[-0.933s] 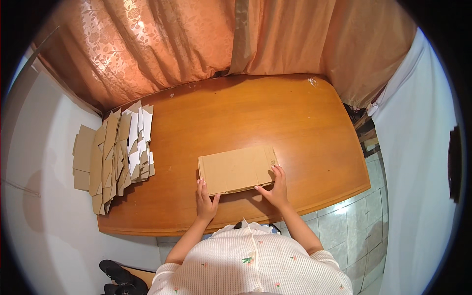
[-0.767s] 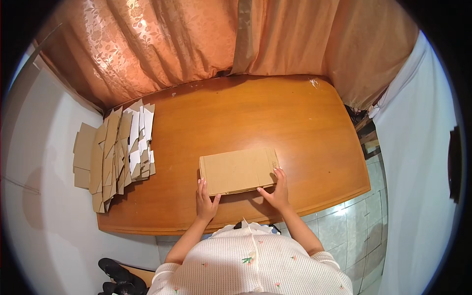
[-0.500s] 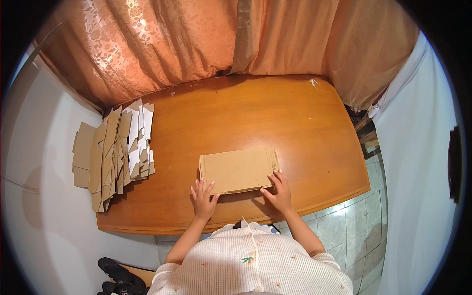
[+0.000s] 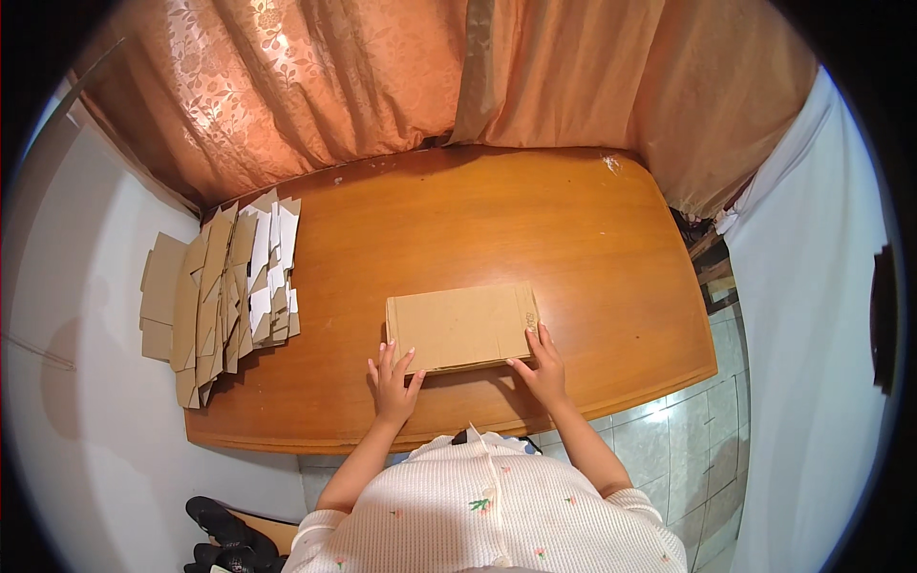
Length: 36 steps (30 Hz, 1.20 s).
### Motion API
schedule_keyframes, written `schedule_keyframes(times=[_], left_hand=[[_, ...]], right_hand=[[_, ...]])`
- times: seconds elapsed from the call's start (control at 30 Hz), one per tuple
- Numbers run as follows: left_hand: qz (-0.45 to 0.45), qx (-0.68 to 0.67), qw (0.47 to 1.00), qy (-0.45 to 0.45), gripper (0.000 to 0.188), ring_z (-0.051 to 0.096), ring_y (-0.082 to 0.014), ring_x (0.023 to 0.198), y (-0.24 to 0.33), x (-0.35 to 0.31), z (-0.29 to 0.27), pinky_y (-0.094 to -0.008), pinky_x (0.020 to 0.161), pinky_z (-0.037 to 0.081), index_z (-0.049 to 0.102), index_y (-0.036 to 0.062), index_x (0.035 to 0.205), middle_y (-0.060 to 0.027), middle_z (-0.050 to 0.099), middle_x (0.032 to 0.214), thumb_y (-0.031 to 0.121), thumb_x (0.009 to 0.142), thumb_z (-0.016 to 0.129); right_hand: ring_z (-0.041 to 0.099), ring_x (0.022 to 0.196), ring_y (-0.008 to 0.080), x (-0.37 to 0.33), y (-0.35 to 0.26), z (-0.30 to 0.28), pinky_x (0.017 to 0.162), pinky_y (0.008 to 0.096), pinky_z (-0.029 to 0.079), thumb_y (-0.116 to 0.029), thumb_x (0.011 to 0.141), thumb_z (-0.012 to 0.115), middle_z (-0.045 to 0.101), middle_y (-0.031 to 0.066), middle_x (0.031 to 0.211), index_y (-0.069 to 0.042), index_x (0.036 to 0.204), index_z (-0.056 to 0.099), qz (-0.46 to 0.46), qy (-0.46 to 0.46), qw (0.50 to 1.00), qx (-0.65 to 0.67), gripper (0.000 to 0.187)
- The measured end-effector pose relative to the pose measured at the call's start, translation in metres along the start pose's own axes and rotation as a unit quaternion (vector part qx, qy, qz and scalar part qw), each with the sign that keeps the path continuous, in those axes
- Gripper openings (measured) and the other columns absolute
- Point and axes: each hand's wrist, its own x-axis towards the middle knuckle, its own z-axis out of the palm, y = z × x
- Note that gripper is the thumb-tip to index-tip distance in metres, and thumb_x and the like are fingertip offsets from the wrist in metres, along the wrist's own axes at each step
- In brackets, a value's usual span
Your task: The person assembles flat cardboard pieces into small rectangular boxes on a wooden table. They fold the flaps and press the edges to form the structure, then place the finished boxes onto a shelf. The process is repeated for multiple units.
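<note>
A flat, closed brown cardboard box (image 4: 462,325) lies on the wooden table in front of me, its long side towards my body. My left hand (image 4: 392,387) rests at its near left corner, fingers spread and their tips touching the cardboard. At the near right corner is my right hand (image 4: 543,371), its fingers apart against the short end and the thumb at the front edge. Neither hand is wrapped around the box. Small dark print shows near its right end, and its underside is hidden.
Stacks of folded brown and white cardboard pieces (image 4: 215,296) stand along the table's left side. The polished wooden table (image 4: 478,220) has a curved front edge. Orange curtains (image 4: 564,72) hang behind it. Black shoes (image 4: 224,540) lie at the lower left, and tiled floor (image 4: 659,449) shows at right.
</note>
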Motion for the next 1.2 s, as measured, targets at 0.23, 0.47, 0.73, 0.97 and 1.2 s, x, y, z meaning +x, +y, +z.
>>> schedule_keyframes(times=[0.23,0.47,0.73,0.97,1.2], left_hand=[[0.069,0.092,0.993,-0.014,0.044,0.031,-0.0367,0.137,0.032,0.015,-0.008,-0.0676,0.107,0.01,0.057,0.0154,0.129,-0.0155,0.039,0.145,0.031,0.088,0.062],[0.118,0.127,0.983,-0.068,0.045,0.041,-0.0271,0.132,0.072,0.035,0.015,-0.0631,0.103,0.022,0.055,0.016,0.132,-0.0092,0.045,0.143,0.034,0.091,0.057],[0.165,0.158,0.973,-0.04,0.044,0.048,-0.0198,0.126,0.058,0.041,0.021,-0.0539,0.103,0.027,0.054,0.019,0.132,0.0006,0.054,0.135,0.037,0.092,0.055],[0.152,0.128,0.978,-0.058,0.044,0.047,-0.0231,0.126,0.055,0.04,0.018,-0.0549,0.103,0.026,0.052,0.0199,0.134,-0.0029,0.053,0.137,0.033,0.093,0.053],[0.169,0.127,0.975,-0.063,0.045,0.047,-0.0203,0.127,0.057,0.045,0.014,-0.0548,0.102,0.028,0.053,0.0231,0.133,-0.0001,0.053,0.136,0.04,0.092,0.054]], right_hand=[[0.047,0.127,0.0393,-0.003,0.002,0.006,0.103,0.0445,0.039,-0.025,0.074,0.08,0.045,0.0267,0.138,0.0,0.127,0.056,0.003,0.002,1.0,-0.004,0.063],[0.047,0.127,0.0386,-0.005,-0.011,0.008,0.103,0.0454,0.038,-0.024,0.077,0.078,0.046,0.0267,0.138,0.0,0.126,0.056,0.023,0.005,1.0,0.017,0.06],[0.043,0.129,0.0391,0.027,0.006,-0.003,0.108,0.041,0.034,-0.019,0.089,0.06,0.044,0.0272,0.138,0.006,0.132,0.046,0.073,0.012,0.993,0.093,0.051],[0.042,0.131,0.0333,0.056,-0.009,0.027,0.108,0.0369,0.033,-0.02,0.089,0.062,0.039,0.0274,0.142,0.008,0.146,0.016,0.187,-0.072,0.96,0.196,0.078],[0.037,0.133,0.0248,0.047,0.007,0.037,0.109,0.0333,0.032,-0.001,0.088,0.06,0.033,0.0208,0.147,0.004,0.149,0.011,0.182,-0.058,0.923,0.333,0.079]])
